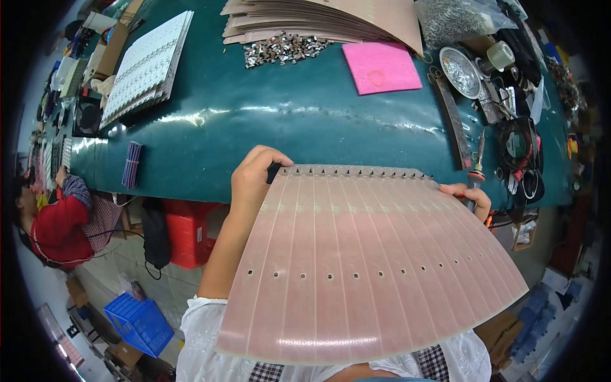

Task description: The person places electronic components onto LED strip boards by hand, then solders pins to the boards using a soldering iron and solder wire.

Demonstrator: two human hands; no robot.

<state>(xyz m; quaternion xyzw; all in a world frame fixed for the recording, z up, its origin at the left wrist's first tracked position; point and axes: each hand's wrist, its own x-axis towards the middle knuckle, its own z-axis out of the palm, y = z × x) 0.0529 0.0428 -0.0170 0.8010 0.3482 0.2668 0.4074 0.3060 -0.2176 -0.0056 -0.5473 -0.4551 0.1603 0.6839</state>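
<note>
A large pinkish circuit board panel [369, 235], scored into long parallel strips, slopes from the table edge toward my chest. A row of holes crosses its lower part, and small dark metal pieces line its far edge. My left hand [258, 172] grips the far left corner, thumb and fingers closed on the edge. At the far right corner my right hand [470, 196] holds the panel with bent fingers, partly hidden behind it. Just beyond that hand a soldering iron [476, 175] points away from me. A heap of small shiny metal clips [286, 49] lies farther back.
A pink foam pad [382, 69] and a stack of tan panels [305, 19] lie at the back. White panels [149, 70] and a tied bundle of thin sticks [132, 164] are left. A metal bar [452, 121], bowl [459, 72] and fan [519, 143] stand right. Another person [60, 223] sits left.
</note>
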